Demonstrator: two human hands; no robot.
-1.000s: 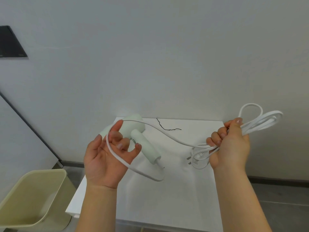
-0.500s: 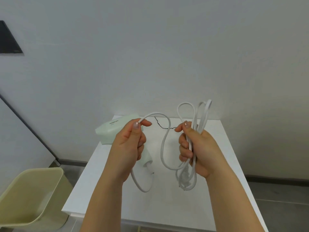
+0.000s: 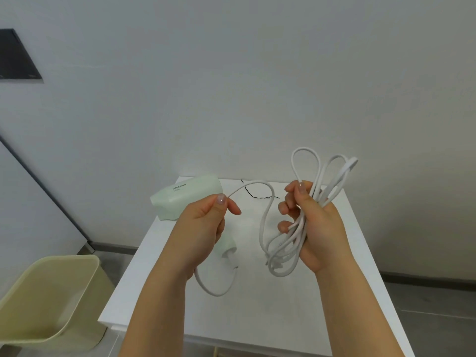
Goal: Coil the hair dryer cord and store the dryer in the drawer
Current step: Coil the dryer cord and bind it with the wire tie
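Observation:
A pale green hair dryer (image 3: 189, 198) lies on the white cabinet top (image 3: 257, 313), its handle end partly hidden behind my left hand. My left hand (image 3: 203, 228) pinches the white cord (image 3: 265, 217) between thumb and forefinger just above the dryer. My right hand (image 3: 315, 228) grips a bundle of several cord loops; the loops stick up above the fist and hang below it. A slack bend of cord runs between the two hands, and another loop droops under the dryer's handle. No drawer is visible.
A pale yellow bin (image 3: 49, 300) stands on the floor at the lower left. A white wall rises right behind the cabinet. A thin black wire (image 3: 253, 195) lies at the back of the cabinet top. A dark panel (image 3: 18, 57) hangs on the wall at upper left.
My left hand closed from an open palm into a pinch on the cord. My right hand swung the coil in from the far right to upright near the left hand.

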